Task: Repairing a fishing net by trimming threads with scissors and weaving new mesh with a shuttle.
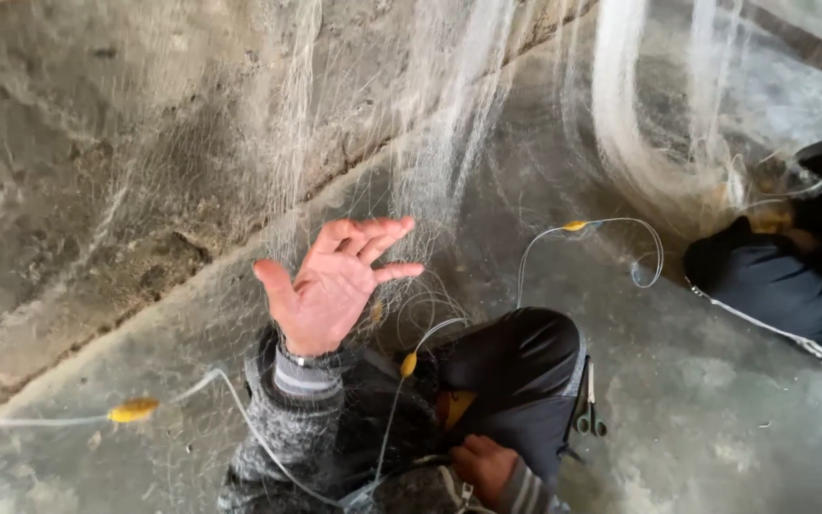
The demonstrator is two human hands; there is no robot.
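Observation:
A fine pale fishing net (449,143) hangs down in front of me and spreads over my lap. My left hand (335,286) is raised into it, palm towards me and fingers spread, with mesh against the fingers but nothing gripped. My right hand (483,466) rests low by my dark-trousered knee (516,362). Its fingers are curled where the net's white edge cord (387,428) runs down to it. Yellow floats sit on that cord at the left (133,410), by my knee (409,364) and farther off (575,226).
A pair of scissors (590,417) lies on the concrete floor (715,419) just right of my knee. Another person in a dark jacket (782,286) crouches at the right with a bundle of net. A rough stone wall (97,143) rises on the left.

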